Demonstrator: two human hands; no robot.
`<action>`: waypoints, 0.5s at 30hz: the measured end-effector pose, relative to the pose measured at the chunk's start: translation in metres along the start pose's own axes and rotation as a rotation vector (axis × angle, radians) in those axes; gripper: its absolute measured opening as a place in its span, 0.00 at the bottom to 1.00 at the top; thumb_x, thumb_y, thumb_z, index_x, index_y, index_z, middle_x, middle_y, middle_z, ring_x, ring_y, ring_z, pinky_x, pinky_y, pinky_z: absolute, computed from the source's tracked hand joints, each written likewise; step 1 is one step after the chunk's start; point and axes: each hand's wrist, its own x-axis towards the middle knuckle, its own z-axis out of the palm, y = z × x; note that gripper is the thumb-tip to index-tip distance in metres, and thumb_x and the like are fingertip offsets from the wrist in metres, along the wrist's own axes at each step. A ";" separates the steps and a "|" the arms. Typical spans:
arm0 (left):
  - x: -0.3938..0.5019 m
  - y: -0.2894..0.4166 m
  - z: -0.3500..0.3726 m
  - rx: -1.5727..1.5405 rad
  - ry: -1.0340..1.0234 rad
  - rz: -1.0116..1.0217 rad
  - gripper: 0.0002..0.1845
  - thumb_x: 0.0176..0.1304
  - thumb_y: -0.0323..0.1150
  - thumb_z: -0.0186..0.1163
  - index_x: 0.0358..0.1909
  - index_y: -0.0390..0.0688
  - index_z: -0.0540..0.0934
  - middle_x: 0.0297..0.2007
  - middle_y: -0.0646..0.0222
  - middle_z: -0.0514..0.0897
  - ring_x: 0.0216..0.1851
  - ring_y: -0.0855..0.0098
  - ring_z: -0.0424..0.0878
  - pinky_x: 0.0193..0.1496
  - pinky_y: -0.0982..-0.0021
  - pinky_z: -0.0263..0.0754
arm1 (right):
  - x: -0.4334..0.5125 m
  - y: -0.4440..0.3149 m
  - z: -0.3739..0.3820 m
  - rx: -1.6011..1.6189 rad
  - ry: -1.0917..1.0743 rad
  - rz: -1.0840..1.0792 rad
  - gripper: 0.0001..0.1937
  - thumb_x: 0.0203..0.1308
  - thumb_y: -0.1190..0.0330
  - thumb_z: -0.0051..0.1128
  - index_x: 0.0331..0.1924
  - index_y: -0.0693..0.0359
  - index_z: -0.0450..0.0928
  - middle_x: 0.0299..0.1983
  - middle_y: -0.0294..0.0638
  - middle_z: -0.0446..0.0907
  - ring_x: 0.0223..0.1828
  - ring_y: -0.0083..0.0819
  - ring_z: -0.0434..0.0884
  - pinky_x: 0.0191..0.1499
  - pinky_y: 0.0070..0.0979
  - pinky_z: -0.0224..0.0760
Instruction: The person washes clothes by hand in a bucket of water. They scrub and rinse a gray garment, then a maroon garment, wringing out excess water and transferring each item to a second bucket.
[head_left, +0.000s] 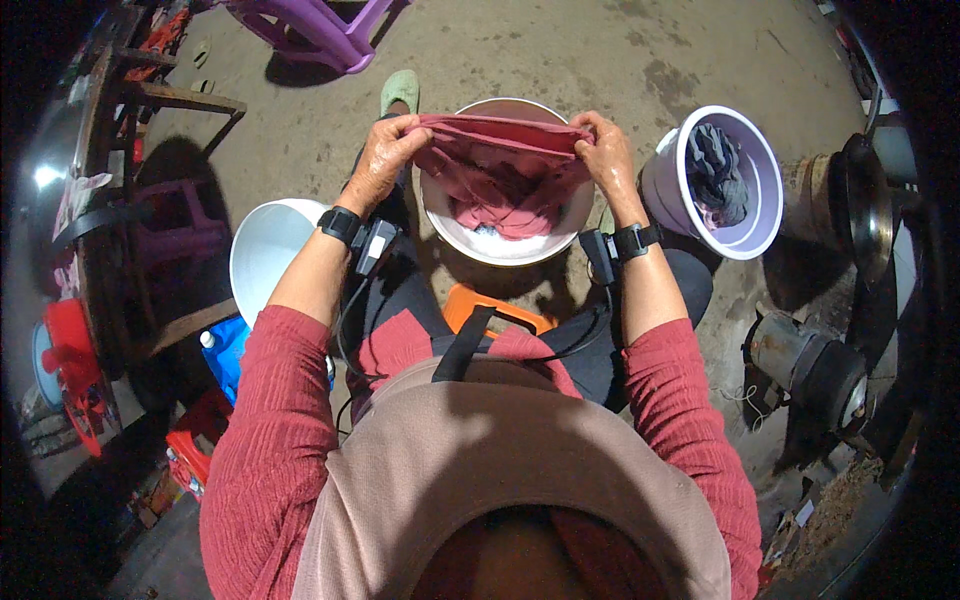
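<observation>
A wet red garment is stretched between my two hands above a round washing basin. My left hand grips one end of its upper edge, and my right hand pinches the other end. The lower part of the garment hangs down into the basin, where whitish suds show near the front wall. Both hands look wet, and each wrist wears a black strap with a small device. To the right stands a pale purple bucket holding dark wet cloth.
A white bucket leans by my left forearm, with a blue pouch below it. An orange plastic stool or handle shows between my legs. A purple stool stands beyond. Wooden framing is left; a metal pot lies right.
</observation>
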 end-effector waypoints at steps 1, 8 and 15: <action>0.002 -0.002 0.000 -0.073 0.014 -0.007 0.10 0.62 0.34 0.57 0.24 0.42 0.76 0.24 0.83 0.70 0.27 0.86 0.64 0.29 0.80 0.59 | 0.000 0.001 0.000 0.019 -0.121 0.099 0.09 0.47 0.77 0.55 0.36 0.62 0.74 0.25 0.35 0.74 0.30 0.28 0.76 0.37 0.26 0.70; 0.008 -0.005 -0.001 -0.107 -0.050 -0.031 0.12 0.60 0.33 0.59 0.23 0.48 0.67 0.24 0.83 0.65 0.27 0.85 0.62 0.31 0.80 0.59 | 0.000 0.000 -0.005 0.757 -0.278 0.258 0.08 0.46 0.77 0.58 0.27 0.62 0.68 0.21 0.29 0.70 0.26 0.21 0.71 0.31 0.24 0.66; 0.000 0.003 0.029 0.515 -0.545 0.115 0.23 0.54 0.39 0.70 0.47 0.41 0.72 0.27 0.70 0.76 0.34 0.71 0.76 0.39 0.69 0.70 | 0.000 -0.003 -0.002 -0.157 0.122 0.015 0.10 0.46 0.74 0.60 0.27 0.62 0.67 0.23 0.50 0.75 0.31 0.56 0.77 0.33 0.42 0.68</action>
